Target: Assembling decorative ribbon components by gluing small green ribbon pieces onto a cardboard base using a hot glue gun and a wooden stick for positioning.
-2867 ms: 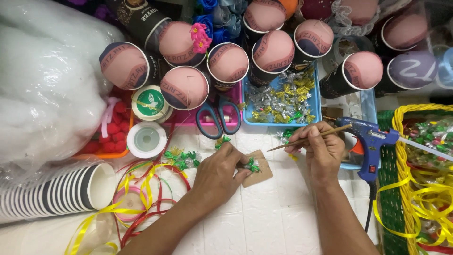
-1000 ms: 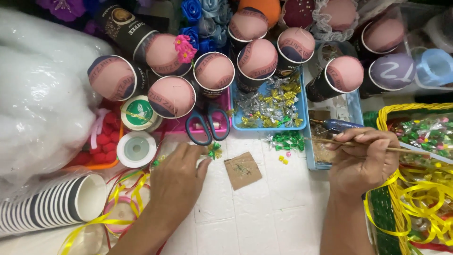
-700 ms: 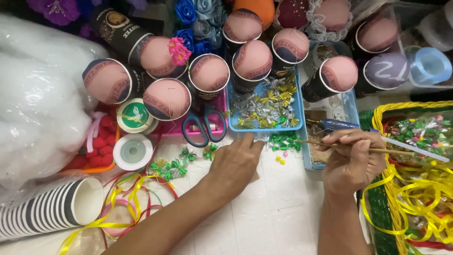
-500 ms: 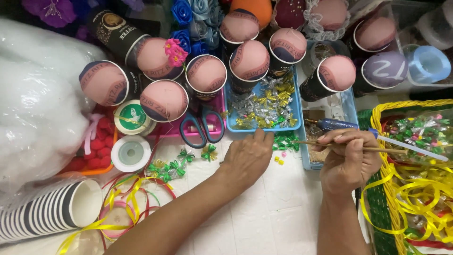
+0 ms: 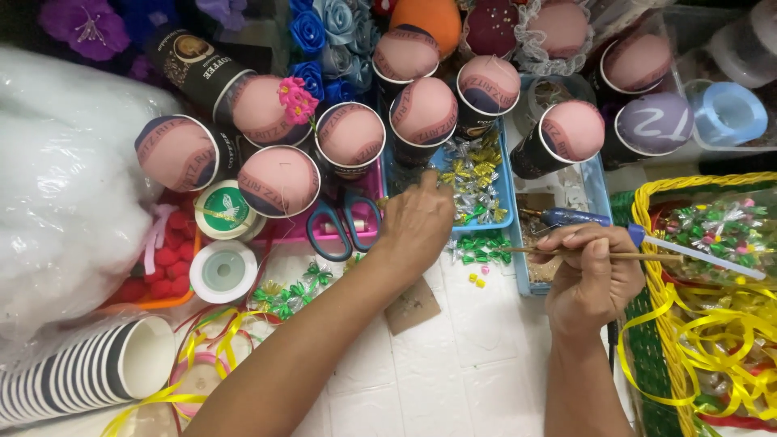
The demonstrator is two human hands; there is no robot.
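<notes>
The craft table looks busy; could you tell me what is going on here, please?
A person is working over a table crowded with paper cups and ribbon. The left hand reaches into the blue tray of small foil bows, fingers on them. The right hand holds a thin stick level above the tray's edge. A brown card lies on the table beside the left forearm, and scissors sit just left of that hand.

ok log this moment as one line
left hand reaching into blue tray of foil bows | right hand holding thin stick | brown card on table
</notes>
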